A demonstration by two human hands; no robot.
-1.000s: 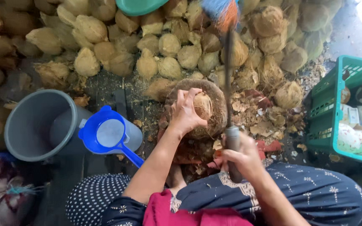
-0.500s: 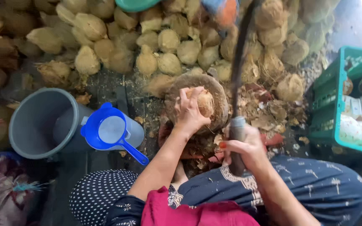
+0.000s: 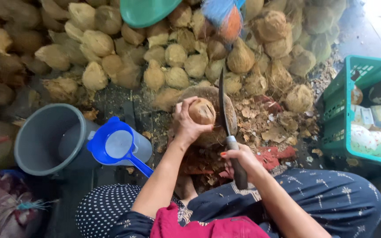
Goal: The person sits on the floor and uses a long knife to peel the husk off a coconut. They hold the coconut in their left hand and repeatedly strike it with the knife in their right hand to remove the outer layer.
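Coconut held on the block, blade standing right beside it.

Left hand (image 3: 189,125) has its grip wrapped around a husked coconut (image 3: 201,111), holding it on the round wooden block (image 3: 208,94). Right hand (image 3: 239,158) is clenched around the dark handle of a long knife (image 3: 224,110), blade pointing away and just right of the coconut. Husk scraps (image 3: 270,128) lie around the block. Blue scoop (image 3: 116,145) and grey bucket (image 3: 45,139) to the left, green crate (image 3: 338,110) to the right, a big coconut pile (image 3: 155,57) behind.
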